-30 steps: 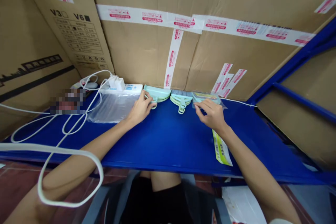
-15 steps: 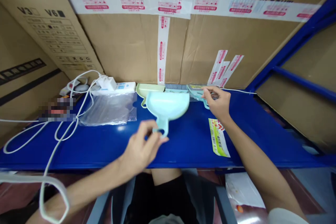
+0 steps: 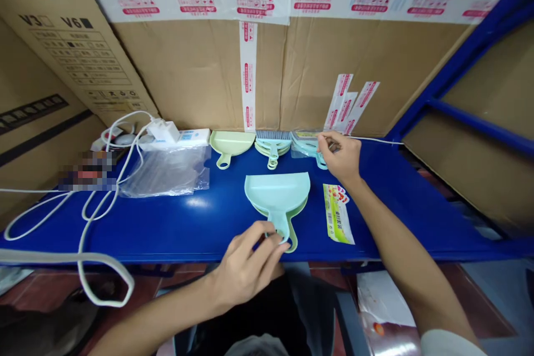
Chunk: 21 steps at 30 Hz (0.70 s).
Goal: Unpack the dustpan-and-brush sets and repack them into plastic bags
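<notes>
My left hand (image 3: 250,261) pinches the handle of a light blue dustpan (image 3: 277,192) near the front edge of the blue table. Behind and under that dustpan a green one (image 3: 294,228) shows at its right side. At the back right, my right hand (image 3: 342,156) has its fingers closed at a bagged light blue dustpan set (image 3: 306,144); what exactly the fingers hold is partly hidden. A brush lies on stacked dustpans (image 3: 273,147) at the back middle, and a pale green dustpan (image 3: 232,143) lies left of them.
A yellow-green label card (image 3: 339,214) lies right of the blue dustpan. At the left are clear plastic bags (image 3: 167,172), a power strip (image 3: 194,137) and white cables (image 3: 85,233). Cardboard (image 3: 200,72) stands behind; a blue metal frame (image 3: 463,117) rises at the right.
My left hand has moved right and toward the front edge with the light blue dustpan, uncovering the items at the back. My right hand stays near the bagged set. The view has shifted slightly.
</notes>
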Each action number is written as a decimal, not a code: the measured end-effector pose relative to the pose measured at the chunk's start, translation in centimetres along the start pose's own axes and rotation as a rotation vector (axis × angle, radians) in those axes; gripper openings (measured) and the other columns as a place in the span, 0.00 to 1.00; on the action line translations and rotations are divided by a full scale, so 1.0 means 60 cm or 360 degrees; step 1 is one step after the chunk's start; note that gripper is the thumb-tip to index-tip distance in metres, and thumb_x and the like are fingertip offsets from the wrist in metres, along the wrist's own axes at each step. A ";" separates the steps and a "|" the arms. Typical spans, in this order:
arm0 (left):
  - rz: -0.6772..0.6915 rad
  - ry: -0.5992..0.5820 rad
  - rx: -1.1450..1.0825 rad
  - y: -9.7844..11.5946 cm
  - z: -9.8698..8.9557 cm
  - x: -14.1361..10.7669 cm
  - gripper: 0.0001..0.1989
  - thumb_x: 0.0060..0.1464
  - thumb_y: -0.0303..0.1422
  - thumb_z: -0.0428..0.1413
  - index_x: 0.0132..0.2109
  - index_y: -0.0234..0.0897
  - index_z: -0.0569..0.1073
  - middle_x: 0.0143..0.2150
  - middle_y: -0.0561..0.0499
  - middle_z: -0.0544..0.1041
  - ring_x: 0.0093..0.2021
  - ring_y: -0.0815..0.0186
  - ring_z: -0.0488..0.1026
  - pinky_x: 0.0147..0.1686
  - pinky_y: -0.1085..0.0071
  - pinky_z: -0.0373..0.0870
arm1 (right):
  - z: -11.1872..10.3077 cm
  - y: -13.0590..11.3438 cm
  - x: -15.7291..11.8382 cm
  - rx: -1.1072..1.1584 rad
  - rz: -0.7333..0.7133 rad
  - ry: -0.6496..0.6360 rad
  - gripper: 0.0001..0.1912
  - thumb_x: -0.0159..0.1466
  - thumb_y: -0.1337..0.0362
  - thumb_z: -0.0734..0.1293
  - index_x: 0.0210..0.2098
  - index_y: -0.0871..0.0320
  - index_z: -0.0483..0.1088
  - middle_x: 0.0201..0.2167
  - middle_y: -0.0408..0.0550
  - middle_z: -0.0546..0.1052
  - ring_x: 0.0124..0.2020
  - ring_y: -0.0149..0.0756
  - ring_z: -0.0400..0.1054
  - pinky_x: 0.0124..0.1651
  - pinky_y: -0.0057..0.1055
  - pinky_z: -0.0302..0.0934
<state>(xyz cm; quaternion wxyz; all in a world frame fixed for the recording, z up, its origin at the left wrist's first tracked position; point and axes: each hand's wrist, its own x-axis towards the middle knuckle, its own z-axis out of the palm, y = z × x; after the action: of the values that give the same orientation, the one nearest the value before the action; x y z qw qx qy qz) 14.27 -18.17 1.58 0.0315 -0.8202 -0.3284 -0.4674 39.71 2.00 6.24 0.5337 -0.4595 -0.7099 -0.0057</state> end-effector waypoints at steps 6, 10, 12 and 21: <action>-0.0223 0.0102 0.0213 -0.002 -0.091 -0.068 0.17 0.65 0.20 0.57 0.53 0.45 0.78 0.42 0.46 0.81 0.36 0.60 0.81 0.28 0.66 0.79 | 0.012 -0.025 -0.016 0.0056 -0.0285 -0.0550 0.12 0.72 0.61 0.66 0.40 0.55 0.82 0.34 0.48 0.84 0.36 0.41 0.77 0.43 0.37 0.70; -0.0111 0.0093 0.0351 -0.028 -0.121 -0.129 0.23 0.59 0.20 0.62 0.55 0.51 0.80 0.40 0.47 0.81 0.33 0.56 0.81 0.22 0.63 0.78 | 0.037 -0.057 -0.052 -0.0118 -0.0591 -0.1290 0.21 0.70 0.53 0.72 0.58 0.55 0.80 0.50 0.56 0.80 0.54 0.52 0.71 0.55 0.45 0.68; -0.0187 0.0117 0.0344 -0.034 -0.125 -0.140 0.21 0.60 0.20 0.61 0.54 0.50 0.81 0.41 0.46 0.81 0.32 0.57 0.81 0.21 0.63 0.78 | 0.046 -0.065 -0.065 -0.0241 -0.0613 -0.1481 0.31 0.67 0.48 0.75 0.64 0.56 0.76 0.54 0.59 0.76 0.55 0.55 0.67 0.57 0.48 0.66; -0.0302 -0.0100 0.0128 -0.053 -0.102 -0.149 0.15 0.68 0.19 0.55 0.55 0.39 0.77 0.51 0.40 0.75 0.42 0.61 0.79 0.35 0.69 0.80 | 0.015 -0.041 -0.041 -0.0372 -0.0206 -0.1806 0.39 0.57 0.42 0.79 0.61 0.55 0.75 0.51 0.57 0.71 0.54 0.59 0.63 0.57 0.49 0.62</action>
<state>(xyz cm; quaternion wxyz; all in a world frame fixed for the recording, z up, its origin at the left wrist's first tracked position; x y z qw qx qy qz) 4.82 -22.43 -2.86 0.0098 -0.7978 -0.4239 -0.4286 37.45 -0.56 5.19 0.0141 -0.4023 -0.9061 0.1304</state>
